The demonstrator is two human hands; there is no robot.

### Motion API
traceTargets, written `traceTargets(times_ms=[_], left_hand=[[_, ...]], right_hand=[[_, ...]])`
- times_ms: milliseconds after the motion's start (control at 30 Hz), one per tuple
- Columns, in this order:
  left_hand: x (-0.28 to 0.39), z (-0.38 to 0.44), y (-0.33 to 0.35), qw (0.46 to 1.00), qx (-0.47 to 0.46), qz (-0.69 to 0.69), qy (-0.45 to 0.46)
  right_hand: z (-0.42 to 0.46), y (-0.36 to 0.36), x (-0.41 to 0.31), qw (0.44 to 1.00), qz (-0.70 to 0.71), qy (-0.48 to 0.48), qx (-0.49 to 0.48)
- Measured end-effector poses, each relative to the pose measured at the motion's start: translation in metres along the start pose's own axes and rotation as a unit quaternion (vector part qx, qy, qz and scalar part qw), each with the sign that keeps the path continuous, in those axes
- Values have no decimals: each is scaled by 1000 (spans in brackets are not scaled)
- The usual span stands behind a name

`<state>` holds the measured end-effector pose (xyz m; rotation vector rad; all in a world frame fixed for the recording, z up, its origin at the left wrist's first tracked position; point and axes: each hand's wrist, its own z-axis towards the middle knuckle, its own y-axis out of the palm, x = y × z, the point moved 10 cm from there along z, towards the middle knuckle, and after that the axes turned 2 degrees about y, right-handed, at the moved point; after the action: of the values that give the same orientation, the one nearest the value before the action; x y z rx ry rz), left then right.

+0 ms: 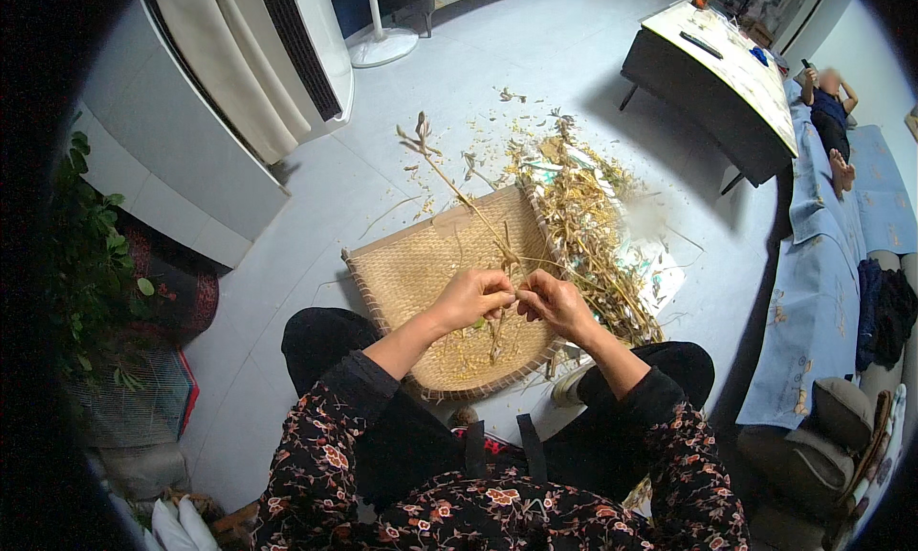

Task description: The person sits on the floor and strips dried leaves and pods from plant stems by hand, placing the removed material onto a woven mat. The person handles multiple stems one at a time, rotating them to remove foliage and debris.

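Observation:
My left hand (470, 298) and my right hand (556, 304) meet fingertip to fingertip over a woven winnowing basket (409, 271). Pinched between them is a dried bean stalk (462, 196), its upper end pointing away to the far left with curled pods on it. The exact bit under my fingertips is too small to make out. Yellow beans (459, 364) and bits of husk lie in the basket near my knees. Against the basket's right side rests a heap of dried bean plants (581, 221), partly on white and green sheeting.
Loose beans and husks (430, 203) are scattered on the tiled floor beyond the basket. A low table (703, 85) stands at far right. A person (832, 114) lies on the blue-covered sofa (817, 321). Left are potted plants (100, 228) and a wire cage (136, 386).

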<state>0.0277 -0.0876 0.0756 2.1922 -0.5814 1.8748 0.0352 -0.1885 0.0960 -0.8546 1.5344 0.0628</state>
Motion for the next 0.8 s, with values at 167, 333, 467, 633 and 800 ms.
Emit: traceTargets(times_ms=[167, 333, 467, 633, 800], left_hand=[[13, 3, 1, 995, -27, 88, 33], [27, 9, -50, 941, 66, -325, 64], [29, 6, -101, 896, 137, -409, 108], [34, 10, -76, 904, 88, -391, 147], [48, 11, -32, 911, -2, -381, 156]], right_hand=[[-5, 2, 3, 999, 25, 16, -23], [-12, 12, 6, 997, -19, -1, -75], [-17, 21, 9, 992, -54, -37, -108], [-6, 16, 11, 996, -9, -56, -64], [2, 19, 6, 980, 191, -37, -46]])
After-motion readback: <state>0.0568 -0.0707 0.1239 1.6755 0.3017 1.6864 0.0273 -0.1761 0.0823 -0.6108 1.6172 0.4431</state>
